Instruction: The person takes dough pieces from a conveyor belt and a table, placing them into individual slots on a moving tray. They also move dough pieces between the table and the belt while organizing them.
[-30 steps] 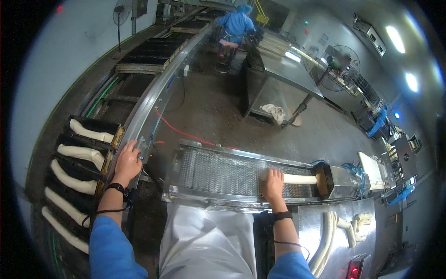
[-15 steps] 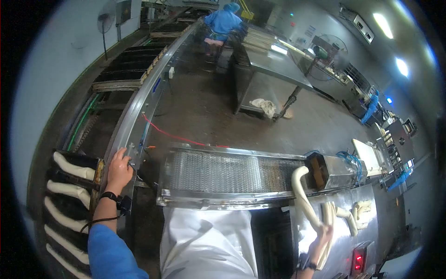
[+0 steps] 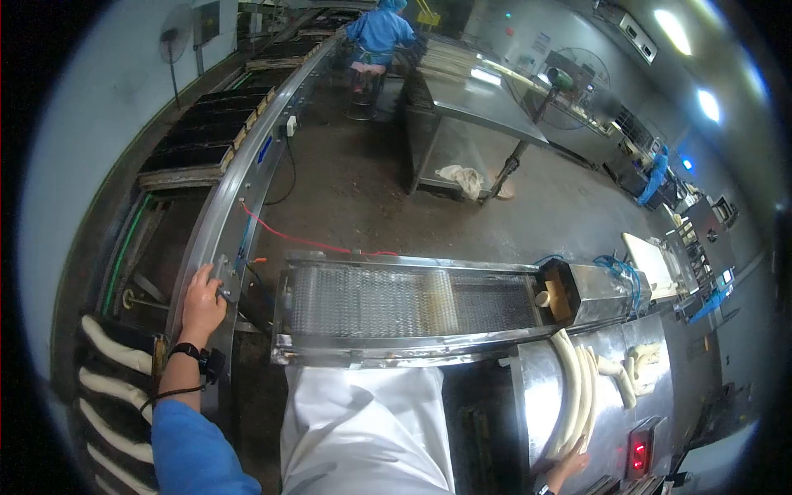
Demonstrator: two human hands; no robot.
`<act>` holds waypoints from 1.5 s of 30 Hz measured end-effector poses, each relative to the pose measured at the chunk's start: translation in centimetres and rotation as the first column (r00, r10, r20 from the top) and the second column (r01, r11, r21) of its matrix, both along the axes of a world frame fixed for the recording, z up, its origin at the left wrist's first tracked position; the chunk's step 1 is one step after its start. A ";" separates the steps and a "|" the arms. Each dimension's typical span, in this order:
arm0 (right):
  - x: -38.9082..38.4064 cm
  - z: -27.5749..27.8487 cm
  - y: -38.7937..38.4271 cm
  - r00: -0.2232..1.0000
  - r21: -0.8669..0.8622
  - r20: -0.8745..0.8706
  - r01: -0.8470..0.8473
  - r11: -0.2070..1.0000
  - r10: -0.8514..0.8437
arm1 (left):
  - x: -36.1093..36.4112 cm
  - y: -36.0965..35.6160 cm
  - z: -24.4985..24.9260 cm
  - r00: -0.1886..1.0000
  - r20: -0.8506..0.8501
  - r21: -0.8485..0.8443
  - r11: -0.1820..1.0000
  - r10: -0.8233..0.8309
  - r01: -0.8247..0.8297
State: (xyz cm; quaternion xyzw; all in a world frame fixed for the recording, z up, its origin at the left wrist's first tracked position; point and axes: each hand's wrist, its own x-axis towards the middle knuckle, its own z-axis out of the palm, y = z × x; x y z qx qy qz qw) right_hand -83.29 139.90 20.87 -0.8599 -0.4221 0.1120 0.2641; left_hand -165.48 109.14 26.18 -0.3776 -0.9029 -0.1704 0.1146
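Note:
My left hand (image 3: 204, 307) rests on the metal rail (image 3: 216, 216) of the line at the left, near a small lever, its fingers partly bent over the edge. Low on the right, my right hand (image 3: 569, 467) is at the lower ends of several long dough strips (image 3: 575, 396) lying side by side on the steel table (image 3: 535, 375); its fingers are partly hidden. More dough pieces (image 3: 645, 367) lie to the right of them. At the far left, long dough strips (image 3: 111, 419) lie in dark trays. A dough end (image 3: 542, 299) shows at the mesh conveyor's outlet.
A mesh conveyor (image 3: 371, 305) crosses in front of me. Ahead stands a steel table (image 3: 487, 111) with cloth on its lower shelf. A person in blue (image 3: 380, 35) stands beside the line, another (image 3: 656, 176) far right. A red display (image 3: 639, 454) is at lower right.
The long dough strip has come off the conveyor and lies beside the others on the steel table. My right hand has moved down. The trays at the left have shifted toward me.

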 end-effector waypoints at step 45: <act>-50.0 39.3 -1.4 -0.259 0.535 0.008 -0.815 -0.223 0.966 | -0.2 -1.5 -0.4 0.995 -0.083 0.223 0.972 -0.058 0.075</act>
